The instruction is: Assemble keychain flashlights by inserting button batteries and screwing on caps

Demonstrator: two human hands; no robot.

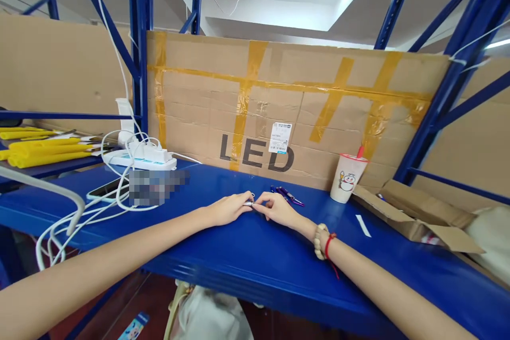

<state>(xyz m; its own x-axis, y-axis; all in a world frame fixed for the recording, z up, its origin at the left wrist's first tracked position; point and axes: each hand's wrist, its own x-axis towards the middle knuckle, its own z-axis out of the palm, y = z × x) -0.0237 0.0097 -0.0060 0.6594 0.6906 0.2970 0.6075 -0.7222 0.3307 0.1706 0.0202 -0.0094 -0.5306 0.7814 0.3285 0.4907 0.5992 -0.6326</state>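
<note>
My left hand (228, 210) and my right hand (279, 209) meet above the middle of the blue tabletop (239, 249). A small, slim silvery-white piece (248, 203) is pinched between the fingertips of both hands. Its exact kind is too small to make out, and the fingers cover part of it. Just behind my right hand lie a few purple pens (290, 195), partly hidden by that hand. A beaded bracelet (320, 241) and a red cord (330, 249) circle my right wrist.
At the left are a white power strip (139, 159), tangled white cables (119, 196), a phone (105, 189) and yellow-handled tools (51, 151). A paper cup (347, 178), a white strip (363, 226) and an open cardboard box (414, 212) sit at right. Taped cardboard (199, 101) stands behind.
</note>
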